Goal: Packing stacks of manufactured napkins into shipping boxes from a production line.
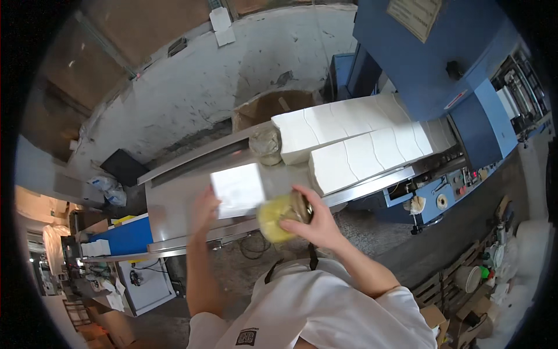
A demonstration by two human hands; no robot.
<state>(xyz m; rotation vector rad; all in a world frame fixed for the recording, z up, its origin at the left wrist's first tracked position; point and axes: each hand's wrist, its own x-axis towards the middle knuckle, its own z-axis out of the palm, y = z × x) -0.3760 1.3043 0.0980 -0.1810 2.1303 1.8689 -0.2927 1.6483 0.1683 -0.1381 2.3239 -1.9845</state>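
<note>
At the metal table's front edge, my left hand (204, 208) is closed on the left side of a white square stack of paper (238, 191), which looks like napkins. The stack is tilted toward me and blurred by motion. To its right, my right hand (318, 224) wraps around a yellow cylindrical thing (276, 218) with a shiny brownish end; its exact kind is unclear. Behind both hands, a round bundle in clear film (266, 145) stands on the table next to long rows of folded white paper (363, 160).
The metal table (174, 206) runs from a blue panel (121, 235) at left to a blue machine (430, 64) at right. A cardboard box (270, 107) stands behind it, by a white wall (192, 87). Pallets and buckets (468, 279) lie at lower right.
</note>
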